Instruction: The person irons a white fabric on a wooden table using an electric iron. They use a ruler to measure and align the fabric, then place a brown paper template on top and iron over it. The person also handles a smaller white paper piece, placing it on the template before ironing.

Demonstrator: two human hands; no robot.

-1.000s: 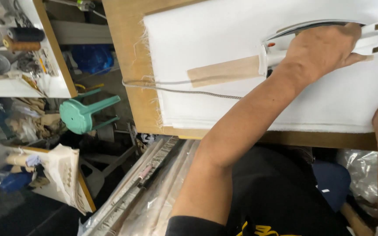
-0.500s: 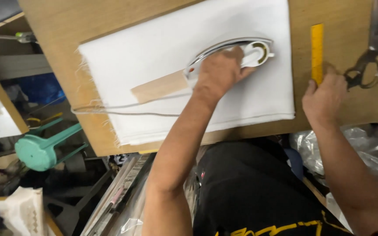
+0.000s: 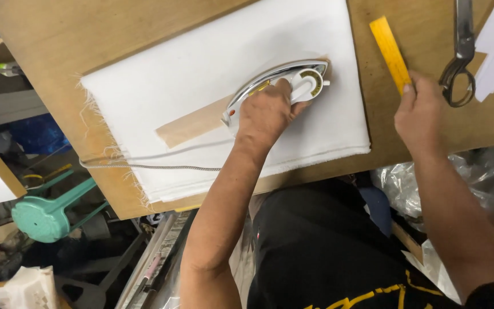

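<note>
While gripped, iron (image 3: 293,83) mid-cloth (image 3: 201,91)

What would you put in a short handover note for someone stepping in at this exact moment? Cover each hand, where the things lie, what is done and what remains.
Left hand: gripping the handle of the iron, which sits on the white cloth over one end of a tan strip.
Right hand: fingers on the lower end of the yellow ruler, which lies on the wooden board beside the cloth.
Scissors lie right of the ruler; the cord crosses the cloth's near edge.
Done: cloth spread flat, strip laid on it.
Left: the strip's exposed length is not under the iron.
</note>
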